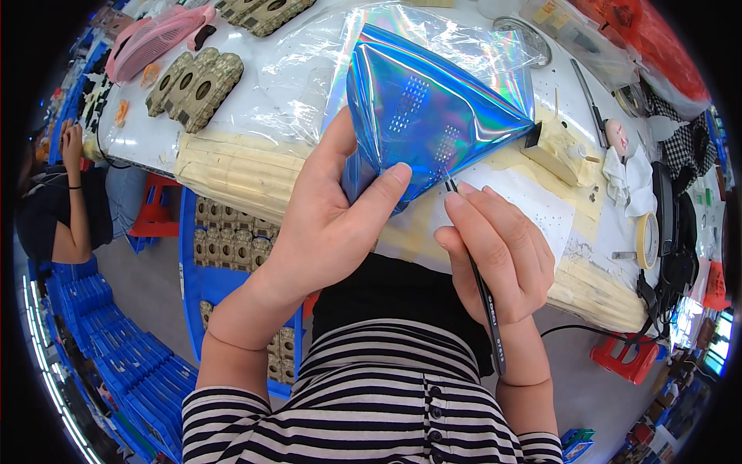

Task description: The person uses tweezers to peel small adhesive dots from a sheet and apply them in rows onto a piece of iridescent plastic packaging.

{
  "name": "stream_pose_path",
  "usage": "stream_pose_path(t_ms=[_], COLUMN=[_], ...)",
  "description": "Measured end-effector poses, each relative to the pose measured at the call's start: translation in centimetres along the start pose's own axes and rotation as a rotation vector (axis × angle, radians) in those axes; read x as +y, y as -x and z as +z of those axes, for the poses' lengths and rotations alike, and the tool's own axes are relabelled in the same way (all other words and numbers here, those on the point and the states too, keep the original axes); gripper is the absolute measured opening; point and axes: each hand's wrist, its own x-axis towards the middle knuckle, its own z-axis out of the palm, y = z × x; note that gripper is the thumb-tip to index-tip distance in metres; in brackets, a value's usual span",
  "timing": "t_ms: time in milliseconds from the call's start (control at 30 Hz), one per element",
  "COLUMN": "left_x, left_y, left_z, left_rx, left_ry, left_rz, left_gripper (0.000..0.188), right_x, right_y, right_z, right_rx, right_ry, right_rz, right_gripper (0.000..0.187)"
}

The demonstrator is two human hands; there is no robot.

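My left hand [328, 209] is closed on the near edge of a shiny blue iridescent sheet [471, 89], folded or pouch-like, with its thumb pressed on top. Rows of small clear dots or studs show in two patches on the sheet. In my right hand [506, 251] is a pair of black tweezers [488, 301], gripped between thumb and fingers. The tweezer tips touch or nearly touch the sheet's lower edge, just right of my left thumb; whether they pinch anything is too small to tell. Under the sheet lies clear film [309, 85] on the worktable.
Camouflage-patterned parts [197, 89] and a pink slotted piece [158, 39] lie at the far left. A small beige block [563, 151], a tape roll [648, 240] and cables are on the right. Below stands a blue tray [188, 263] of similar parts. Another person [66, 201] sits at left.
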Motion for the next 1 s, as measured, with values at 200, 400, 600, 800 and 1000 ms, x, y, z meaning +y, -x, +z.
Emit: stream_pose_path(t_ms=[200, 400, 600, 800, 1000], left_x=[-0.45, -0.06, 0.05, 0.04, 0.01], left_y=[0.08, 0.07, 0.04, 0.19, 0.11], left_z=[0.26, -0.02, 0.02, 0.15, 0.1], left_rx=[0.052, -0.012, -0.016, 0.005, -0.006], left_ry=[0.061, 0.02, 0.013, 0.039, 0.027], left_rz=[0.029, -0.007, -0.002, -0.009, -0.008], left_gripper=[0.041, 0.045, 0.046, 0.047, 0.047], right_x=[0.09, 0.18, 0.2, 0.22, 0.26], right_y=[0.35, 0.41, 0.25, 0.16, 0.17], right_z=[-0.66, -0.55, -0.26, -0.18, -0.13], right_rx=[0.05, 0.028, -0.004, -0.015, -0.017], right_ry=[-0.098, -0.107, -0.072, -0.073, -0.074], right_rz=[0.084, 0.072, 0.012, 0.003, -0.002], right_gripper=[0.028, 0.028, 0.026, 0.026, 0.026])
